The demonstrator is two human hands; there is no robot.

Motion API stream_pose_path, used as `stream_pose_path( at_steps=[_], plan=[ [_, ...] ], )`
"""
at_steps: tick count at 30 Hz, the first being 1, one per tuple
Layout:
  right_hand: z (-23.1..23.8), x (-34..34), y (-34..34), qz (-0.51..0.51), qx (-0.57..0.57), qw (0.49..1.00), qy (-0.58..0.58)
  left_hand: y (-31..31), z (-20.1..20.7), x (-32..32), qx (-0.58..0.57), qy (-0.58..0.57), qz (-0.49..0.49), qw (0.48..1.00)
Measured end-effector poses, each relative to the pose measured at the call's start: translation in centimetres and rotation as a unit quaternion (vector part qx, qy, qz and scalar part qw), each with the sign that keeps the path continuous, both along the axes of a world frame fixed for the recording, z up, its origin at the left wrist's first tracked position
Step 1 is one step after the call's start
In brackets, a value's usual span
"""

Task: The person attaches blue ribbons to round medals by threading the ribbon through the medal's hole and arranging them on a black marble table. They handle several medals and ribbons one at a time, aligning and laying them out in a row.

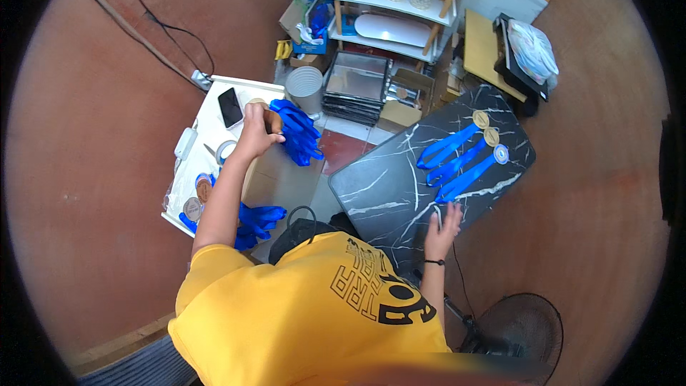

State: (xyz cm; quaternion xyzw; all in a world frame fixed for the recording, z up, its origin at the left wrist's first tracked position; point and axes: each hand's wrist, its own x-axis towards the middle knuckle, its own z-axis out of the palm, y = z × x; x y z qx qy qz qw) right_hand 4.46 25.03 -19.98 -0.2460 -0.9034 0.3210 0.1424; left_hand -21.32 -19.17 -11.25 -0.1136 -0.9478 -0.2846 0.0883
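a round wooden medal (274, 121) on a blue ribbon is held up over the white table (214, 111), at its far edge. it is gripped by the left hand (254, 131), whose fingers are closed around the disc, while the ribbon trails off to the right into a loose heap of blue ribbons (299, 132) just beside it. the disc is judged to be light, stiff and flat, easily pinched by its rim; the ribbon is judged soft, limp and likely slippery, so it can be expected to tangle with the heap if it is pulled rather than lifted. the surest hold is taken to be the disc itself, or the ribbon close to where it joins the disc.

on the same white table a dark phone (230, 106), a roll of tape (226, 150) and further wooden discs (198, 196) are seen, with a second bunch of blue ribbons (255, 223) hanging at the near edge.

well apart, to the right, three finished medals (477, 144) are laid out side by side on a black marble-patterned table (382, 189), their ribbons stretched flat towards the person. the right hand (444, 225) is rested flat on the near edge of that table with its fingers spread, grasping nothing, just beside the ribbon ends.

beyond both tables a white shelf (389, 7) with gold-topped jars, a stack of dark frames (355, 86) and a grey ribbed bin (304, 87) are seen. a black fan (522, 329) stands on the floor at the lower right.
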Motion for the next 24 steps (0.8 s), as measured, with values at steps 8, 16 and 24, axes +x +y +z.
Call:
stream_pose_path(
  at_steps=[8,16,24],
  plan=[
    [9.5,-4.9,-7.5,0.176,-0.615,0.768,0.03,15.7,8.1,7.2,-0.065,0.124,-0.37,0.918],
    [11.4,-4.4,-5.5,0.076,-0.81,0.581,0.024,22.3,6.0,8.7,0.042,0.186,-0.572,0.798],
    [15.0,-5.1,-1.3,0.192,-0.587,0.784,-0.058,27.3,1.5,5.6,0.222,-0.216,-0.553,0.774]
  ],
)
